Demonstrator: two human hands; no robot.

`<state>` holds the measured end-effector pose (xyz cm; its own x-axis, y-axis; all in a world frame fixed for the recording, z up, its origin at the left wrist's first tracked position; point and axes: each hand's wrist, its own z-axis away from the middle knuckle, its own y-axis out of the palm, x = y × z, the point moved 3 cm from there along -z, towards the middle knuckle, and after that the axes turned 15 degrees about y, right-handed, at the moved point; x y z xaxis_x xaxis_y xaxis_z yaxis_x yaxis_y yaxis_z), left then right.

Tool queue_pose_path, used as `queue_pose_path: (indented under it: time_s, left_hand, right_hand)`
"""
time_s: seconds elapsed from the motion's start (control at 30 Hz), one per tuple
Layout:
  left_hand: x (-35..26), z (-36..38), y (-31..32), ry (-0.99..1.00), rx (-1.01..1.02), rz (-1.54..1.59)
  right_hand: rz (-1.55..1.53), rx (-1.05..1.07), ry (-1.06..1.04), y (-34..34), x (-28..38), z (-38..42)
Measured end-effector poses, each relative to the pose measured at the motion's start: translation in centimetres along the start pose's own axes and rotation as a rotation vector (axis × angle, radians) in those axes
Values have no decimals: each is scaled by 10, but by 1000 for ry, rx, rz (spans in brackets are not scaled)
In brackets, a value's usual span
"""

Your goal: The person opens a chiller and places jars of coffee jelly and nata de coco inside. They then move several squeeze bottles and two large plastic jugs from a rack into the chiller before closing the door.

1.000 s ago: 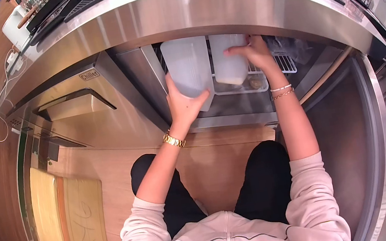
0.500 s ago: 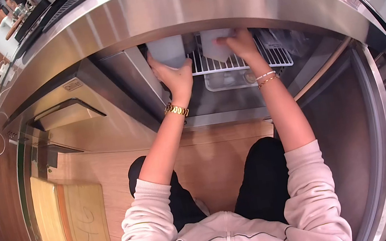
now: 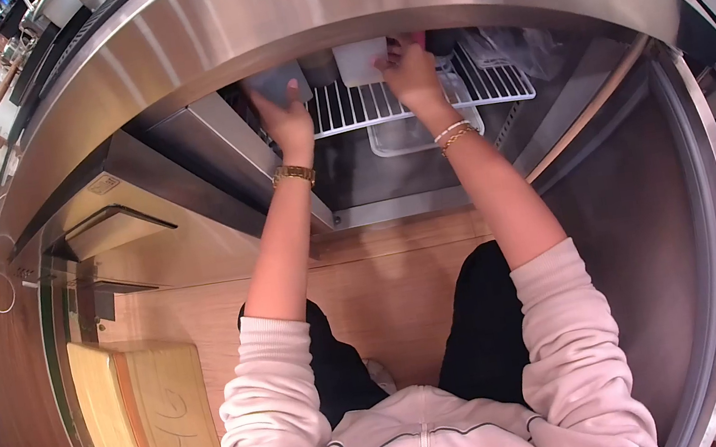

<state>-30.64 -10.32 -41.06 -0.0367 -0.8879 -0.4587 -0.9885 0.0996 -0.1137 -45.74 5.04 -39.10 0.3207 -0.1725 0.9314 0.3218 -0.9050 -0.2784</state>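
Note:
Both hands reach under the steel counter into an undercounter fridge. On the left of the white wire shelf point(image 3: 350, 111) stands a pale grey container point(image 3: 280, 82). My left hand point(image 3: 284, 123) is wrapped around its near side, thumb on the right and fingers on the left. A white container point(image 3: 360, 64) stands further right, past a dark gap. My right hand point(image 3: 412, 75) is closed at its right side, thumb near its front face; the other fingers are partly hidden. The tops of both containers are hidden by the counter edge point(image 3: 330, 38).
A clear tray point(image 3: 391, 137) lies below the shelf. Plastic bags point(image 3: 517, 52) sit at the shelf's right. The fridge door point(image 3: 639, 246) stands open on my right. A cardboard box point(image 3: 151, 421) is on the floor at left, below a steel cabinet front point(image 3: 146, 227).
Both containers sit farther back on the shelf, and more of the wire front shows. My hands have moved deeper in with them. The view has shifted slightly.

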Motion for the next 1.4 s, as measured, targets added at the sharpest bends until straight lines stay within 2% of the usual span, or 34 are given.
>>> queue_pose_path:
  time_s: [0.1, 0.17, 0.3, 0.4, 0.43, 0.53, 0.6, 0.63, 0.7, 0.77, 0.83, 0.93, 0.97, 1.07, 1.13, 1.17, 1.27, 1.33, 1.4]
  left_hand:
    - [14, -3, 4, -58, 91, -12]
    - [24, -5, 13, -168, 64, 38]
    - [14, -15, 19, -367, 50, 254]
    - [24, -13, 24, -373, 53, 178]
    - [22, -14, 23, -321, 57, 169]
    - [7, -12, 18, -472, 91, 298]
    - [42, 10, 33, -90, 34, 31]
    - [25, 17, 29, -58, -36, -29]
    - [-43, 18, -4, -201, -4, 66]
    - [-92, 27, -40, -41, 120, 220]
    - [-124, 34, -72, 88, 219, 353]
    - [-133, 37, -100, 189, 233, 407]
    - [-134, 39, -105, 195, 237, 435]
    - [-127, 32, -108, 211, 251, 338]
    - [-122, 29, -96, 180, 463, 146]
    - [-112, 40, -86, 138, 582, -24]
    - [-78, 61, -66, 114, 778, -269]
    - [-65, 66, -59, 161, 809, -340]
    - [-59, 71, -55, 192, 810, -344]
  right_hand:
    - [113, -104, 30, 4, 4, 3]
    - [154, -185, 7, 10, 3, 1]
    - [187, -155, 71, 15, -11, -5]
    - [203, -311, -4, 15, -14, -1]
    - [174, -316, -5, 16, -16, 0]
    - [341, -257, 59, 14, -22, -3]
    - [248, -181, -2, 10, -29, -2]
    - [180, -222, 23, 8, -18, 9]
    - [-42, -165, 5, -4, -6, 33]
    - [-30, -219, 70, -20, -9, 62]
    - [-226, -180, 30, -34, -9, 90]
    - [-273, -211, -6, -54, -16, 117]
    - [-268, -210, -43, -58, -26, 124]
    - [172, -133, -88, -60, -47, 135]
    - [358, -83, -67, -55, -47, 142]
    - [343, -84, -31, -52, -52, 145]
    - [328, -21, 88, -40, -95, 164]
    - [357, 37, 152, -38, -128, 170]
    - [339, 257, 379, -39, -153, 174]
